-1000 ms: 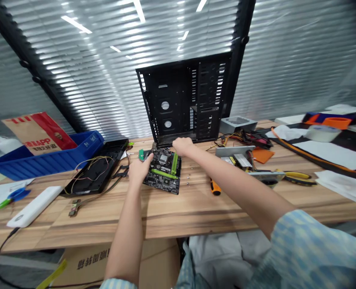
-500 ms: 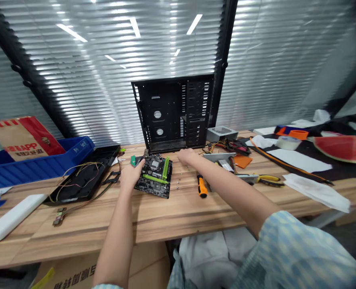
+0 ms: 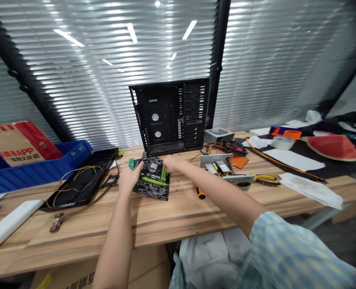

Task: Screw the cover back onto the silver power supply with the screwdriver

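Note:
A black motherboard (image 3: pixel 154 189) with bright green memory slots (image 3: pixel 164 175) lies slightly turned on the wooden table. My left hand (image 3: pixel 129 177) is closed on its left edge, thumb on top. At the board's upper right corner, beside the slots, my right hand (image 3: pixel 171 163) is closed; its fingertips are hidden, so I cannot tell what they hold. A small green piece (image 3: pixel 131 163) is just beyond my left hand. Behind the board stands an open black computer case (image 3: pixel 168 116). Tiny screws (image 3: pixel 176 184) lie right of the board.
An orange screwdriver (image 3: pixel 200 193) lies partly under my right forearm. Farther right are an opened power supply (image 3: pixel 220 166), yellow-handled pliers (image 3: pixel 266 180) and a grey power supply box (image 3: pixel 219 134). Leftward are a black panel with wires (image 3: pixel 75 186), a blue bin (image 3: pixel 75 158) and a white bar-shaped object (image 3: pixel 12 224).
My right hand has moved left, from the table in front of the case to the motherboard's upper right corner. My left hand keeps its hold on the board. The view has shifted slightly.

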Demonstrator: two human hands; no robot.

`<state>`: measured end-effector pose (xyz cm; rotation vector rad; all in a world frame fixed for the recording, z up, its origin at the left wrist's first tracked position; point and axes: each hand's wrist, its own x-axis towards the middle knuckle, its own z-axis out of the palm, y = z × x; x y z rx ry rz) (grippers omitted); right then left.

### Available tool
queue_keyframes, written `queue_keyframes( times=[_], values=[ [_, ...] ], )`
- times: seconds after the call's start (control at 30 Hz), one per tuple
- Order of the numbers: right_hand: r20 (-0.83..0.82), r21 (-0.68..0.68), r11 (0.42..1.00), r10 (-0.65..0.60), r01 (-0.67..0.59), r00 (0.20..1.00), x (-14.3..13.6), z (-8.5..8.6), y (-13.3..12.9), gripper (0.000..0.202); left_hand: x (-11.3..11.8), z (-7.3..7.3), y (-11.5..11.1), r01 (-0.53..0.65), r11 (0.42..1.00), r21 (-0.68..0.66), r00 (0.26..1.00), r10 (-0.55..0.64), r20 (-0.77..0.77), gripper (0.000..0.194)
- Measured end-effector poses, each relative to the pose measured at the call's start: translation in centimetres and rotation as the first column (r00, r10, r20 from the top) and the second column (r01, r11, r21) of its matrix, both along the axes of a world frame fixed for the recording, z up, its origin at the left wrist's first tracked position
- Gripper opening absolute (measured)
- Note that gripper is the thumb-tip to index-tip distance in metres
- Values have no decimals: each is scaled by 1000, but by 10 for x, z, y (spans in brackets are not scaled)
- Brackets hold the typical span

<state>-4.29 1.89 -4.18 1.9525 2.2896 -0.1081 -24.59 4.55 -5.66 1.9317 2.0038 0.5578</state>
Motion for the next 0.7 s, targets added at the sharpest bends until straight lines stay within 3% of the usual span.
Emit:
queue_keyframes(
  times=[0.33, 0.7],
  values=[
    [-27, -35, 999, 24, -25, 999, -1, -8, 4, 33, 0, -1, 1, 16, 1000, 7, 1000, -16, 3, 84],
    [-62, -33, 995, -92, 90, 994, -17, -9, 4, 46, 0, 2, 5, -13, 999, -36, 999, 12, -45, 88]
  ],
)
